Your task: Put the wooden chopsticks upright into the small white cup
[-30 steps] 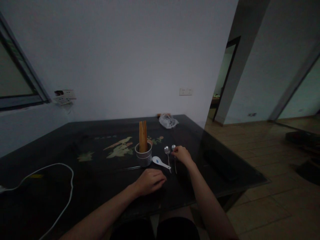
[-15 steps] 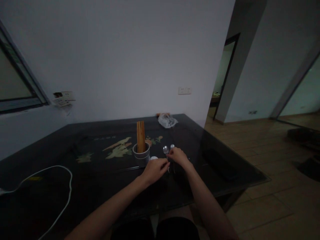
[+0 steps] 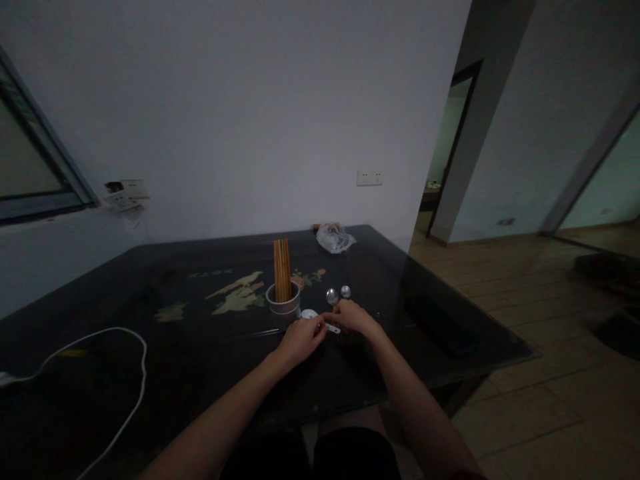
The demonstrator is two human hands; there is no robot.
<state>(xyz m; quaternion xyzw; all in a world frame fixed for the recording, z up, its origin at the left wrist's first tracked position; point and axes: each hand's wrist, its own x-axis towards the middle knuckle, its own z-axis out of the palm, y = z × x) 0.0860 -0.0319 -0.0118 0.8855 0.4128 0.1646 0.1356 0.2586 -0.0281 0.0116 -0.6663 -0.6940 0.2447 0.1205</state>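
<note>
A round cup (image 3: 283, 308) holding several wooden chopsticks (image 3: 282, 269) stands on the dark glass table (image 3: 200, 347). Just right of it lie a white ceramic spoon (image 3: 311, 315) and two metal spoons (image 3: 339, 293). My left hand (image 3: 301, 339) rests by the white spoon with its fingers curled over the handle end. My right hand (image 3: 350, 316) lies over the handles of the metal spoons, fingers bent and closed down on them. The two hands nearly touch. Whether either hand actually grips a spoon is hard to make out in the dim light.
A white cable (image 3: 120, 373) loops across the table's left side. A crumpled clear plastic bag (image 3: 335, 239) lies at the far edge by the wall. The table's right edge (image 3: 480, 313) borders a tiled floor and an open doorway (image 3: 447, 153).
My left hand slid forward from the table front to the white spoon. My right hand drew back from the metal spoons' bowls to their handles, beside the left hand.
</note>
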